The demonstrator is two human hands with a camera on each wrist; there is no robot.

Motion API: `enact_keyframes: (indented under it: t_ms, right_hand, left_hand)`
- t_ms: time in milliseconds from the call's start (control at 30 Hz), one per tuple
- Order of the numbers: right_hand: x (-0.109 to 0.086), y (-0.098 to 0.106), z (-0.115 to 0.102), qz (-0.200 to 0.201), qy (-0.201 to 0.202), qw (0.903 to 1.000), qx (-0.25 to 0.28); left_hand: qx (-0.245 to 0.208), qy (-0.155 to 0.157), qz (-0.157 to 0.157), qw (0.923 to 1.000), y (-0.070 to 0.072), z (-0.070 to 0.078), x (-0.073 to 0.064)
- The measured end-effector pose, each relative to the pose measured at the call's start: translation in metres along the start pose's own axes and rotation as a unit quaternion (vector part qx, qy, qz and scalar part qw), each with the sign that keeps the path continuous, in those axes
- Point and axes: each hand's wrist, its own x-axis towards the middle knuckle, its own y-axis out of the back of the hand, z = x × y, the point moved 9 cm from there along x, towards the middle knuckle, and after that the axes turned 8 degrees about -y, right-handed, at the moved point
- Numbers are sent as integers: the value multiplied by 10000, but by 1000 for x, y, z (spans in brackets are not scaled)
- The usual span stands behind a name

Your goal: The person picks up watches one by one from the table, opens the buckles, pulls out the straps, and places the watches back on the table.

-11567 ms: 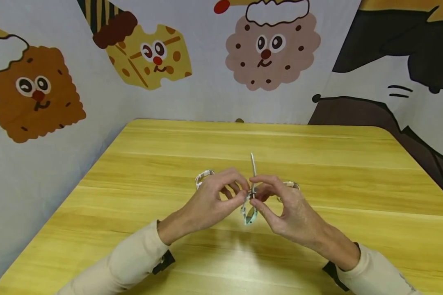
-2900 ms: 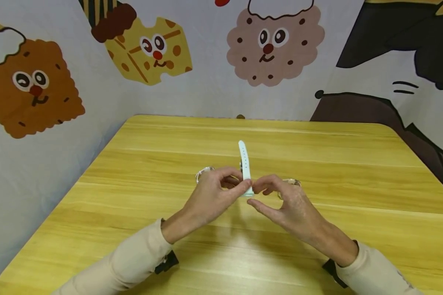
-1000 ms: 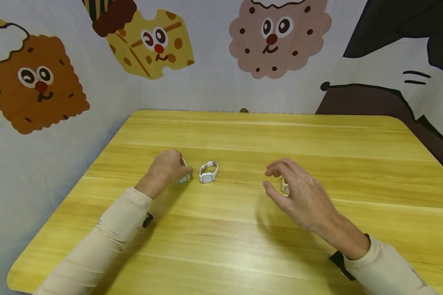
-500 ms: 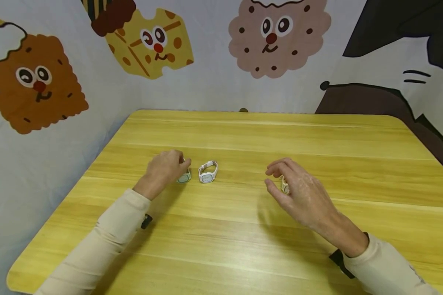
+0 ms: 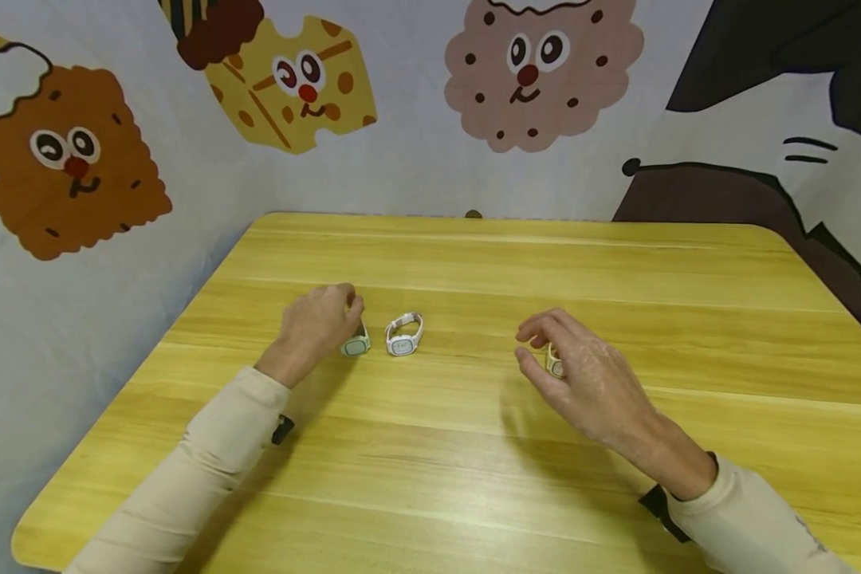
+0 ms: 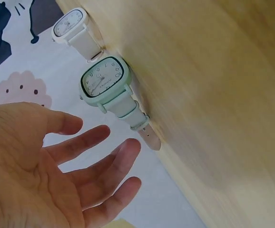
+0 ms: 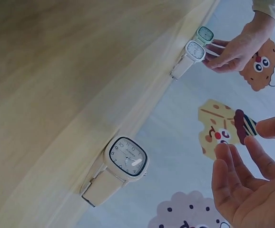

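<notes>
A mint-green wristwatch (image 6: 104, 80) stands on the table, its strap fastened in a loop. My left hand (image 5: 319, 325) is beside it; in the left wrist view its fingers (image 6: 113, 166) are spread, loosely bent and apart from the watch. To its right in the head view stands a white wristwatch (image 5: 403, 343), also looped. My right hand (image 5: 591, 383) hovers over the right side with relaxed fingers and holds nothing. Partly hidden behind it in the head view is a cream wristwatch (image 5: 554, 363), seen whole in the right wrist view with its strap closed (image 7: 110, 178).
The wood-grain table (image 5: 430, 478) reaches back to a white cloth backdrop (image 5: 402, 179) printed with cartoon food figures. A dark strap (image 5: 283, 430) shows under the left sleeve, another dark strap (image 5: 663, 514) under the right.
Earlier both hands worked on the mint-green watch at mid-table. It now stands left of the white watch. The left hand has come off it within the last second; the right hand stays nearly still.
</notes>
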Motion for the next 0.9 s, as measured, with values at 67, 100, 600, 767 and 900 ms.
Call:
enact_keyframes:
  t_ms: [67, 100, 600, 767, 900]
  right_hand:
    - [1, 1, -1, 25, 23, 10000, -3]
    - [1, 2, -1, 36, 34, 10000, -2]
    - [-1, 10, 3, -55, -157, 9998, -115]
    - [-9, 13, 7, 86, -136, 9994, -308]
    - [-7, 5, -1, 57, 74, 9998, -202]
  left_hand:
    - [59, -99, 189, 9998, 5, 2, 0]
    - [109, -148, 306, 9994, 8, 3, 1]
    - [634, -1668, 1294, 9754, 28, 66, 2]
    - [358, -2120, 454, 9756, 5, 86, -1]
    - [431, -2092, -31, 9769, -5, 79, -11]
